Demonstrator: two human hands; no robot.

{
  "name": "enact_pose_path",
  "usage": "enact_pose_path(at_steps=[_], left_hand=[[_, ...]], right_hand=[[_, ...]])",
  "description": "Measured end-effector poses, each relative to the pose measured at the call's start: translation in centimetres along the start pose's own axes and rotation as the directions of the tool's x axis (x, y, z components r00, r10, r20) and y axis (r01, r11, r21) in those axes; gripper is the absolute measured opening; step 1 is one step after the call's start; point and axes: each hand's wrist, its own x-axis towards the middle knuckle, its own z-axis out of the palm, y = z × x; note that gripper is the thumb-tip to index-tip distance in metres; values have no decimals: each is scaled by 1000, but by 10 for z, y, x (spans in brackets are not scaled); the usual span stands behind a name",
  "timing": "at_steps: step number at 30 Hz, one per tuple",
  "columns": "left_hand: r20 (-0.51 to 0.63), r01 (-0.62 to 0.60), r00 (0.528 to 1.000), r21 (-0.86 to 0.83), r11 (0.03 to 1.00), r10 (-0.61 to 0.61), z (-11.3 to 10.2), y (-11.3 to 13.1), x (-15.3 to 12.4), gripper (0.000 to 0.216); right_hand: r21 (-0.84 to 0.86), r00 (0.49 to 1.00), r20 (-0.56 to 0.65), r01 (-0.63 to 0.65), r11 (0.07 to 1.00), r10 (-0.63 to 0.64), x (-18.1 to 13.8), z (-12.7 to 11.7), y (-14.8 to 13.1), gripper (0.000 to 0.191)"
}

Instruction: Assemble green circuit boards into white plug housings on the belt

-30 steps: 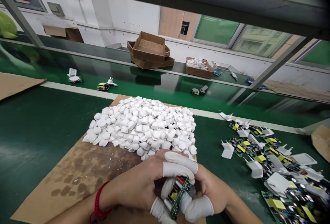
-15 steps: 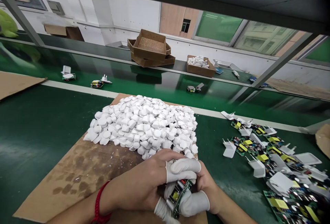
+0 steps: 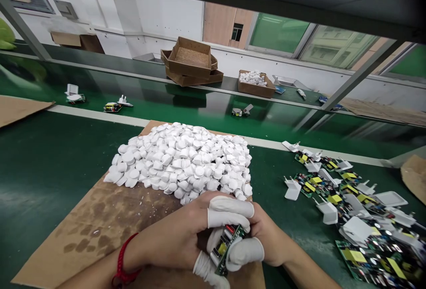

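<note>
both hands clamp one circuit board at bottom centre: left hand and right hand pinch it with capped fingertips. judged best: hold by the edges, keep it level, press evenly. white caps lie just above.

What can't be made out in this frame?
- Head view: most of the circuit board is hidden by the left hand and right hand.
- The right forearm is cut off by the bottom edge.
- White parts in the far cardboard box are too small to identify.
</note>
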Motion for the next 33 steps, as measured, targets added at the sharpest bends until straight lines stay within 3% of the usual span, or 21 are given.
enact_pose_path(at_steps=[4,7,10,12,16,18,20,22,26,33], left_hand=[[12,52,999,-38,998,-52,2,0,-2,64],[15,85,996,-64,994,-84,3,-1,-3,65],[-35,64,997,-118,991,-69,5,-3,-4,64],[-99,54,993,-162,985,-71,5,-5,-5,66],[-256,84,958,-187,979,-131,8,-7,-10,59],[-294,81,948,-154,985,-124,10,-8,-12,56],[-302,54,949,-123,991,-89,12,-9,-12,59],[-305,51,948,-128,991,-88,14,-9,-11,60],[-266,117,950,-181,976,-163,14,-6,-8,56],[-221,69,968,-222,972,-120,7,-3,-8,60]], right_hand=[[201,998,60,-37,979,26,1,3,0,50],[198,996,83,-38,979,22,4,3,-5,44],[-15,998,60,7,1000,-6,3,2,-9,45],[-121,996,-40,75,990,-81,0,2,-8,50],[-403,885,-338,170,899,-319,-3,5,-7,35],[-587,879,-322,105,803,-351,-1,7,-9,47],[-716,915,-247,48,697,-317,2,7,-11,59],[-758,943,-204,18,652,-263,5,8,-12,59],[-671,974,-176,-13,741,-143,6,7,-11,49],[-534,986,-161,-45,844,-49,4,5,-16,44]])
